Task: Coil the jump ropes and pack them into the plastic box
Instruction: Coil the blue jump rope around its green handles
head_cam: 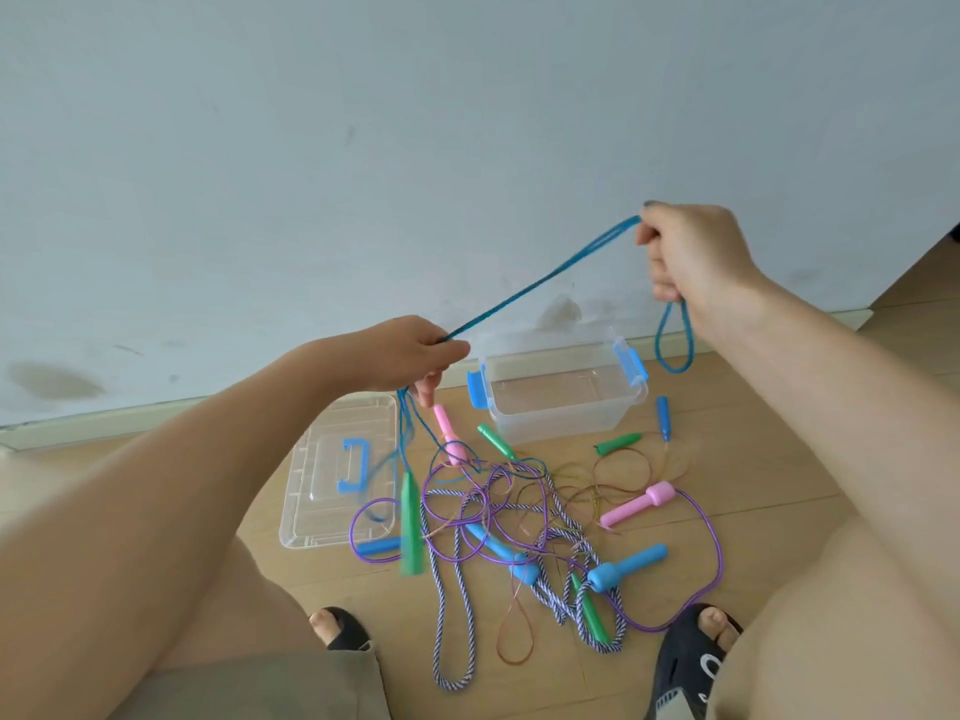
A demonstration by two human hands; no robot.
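Note:
A blue jump rope (540, 280) is stretched in doubled strands between my hands. My right hand (691, 252) is raised and shut on one end of the strands, with a loop (675, 345) hanging below it. My left hand (415, 350) is lower and shut on the other end; more blue rope drops from it to the floor. An open clear plastic box (566, 407) with blue latches stands on the floor by the wall. In front of it lies a tangle of ropes (519, 522): purple, striped and thin brown, with pink, green and blue handles.
The box's clear lid (332, 480) with a blue handle lies flat left of the tangle. A pale wall with a skirting board runs behind the box. My knees frame the pile, and my sandalled feet (696, 646) rest at its near edge on the wooden floor.

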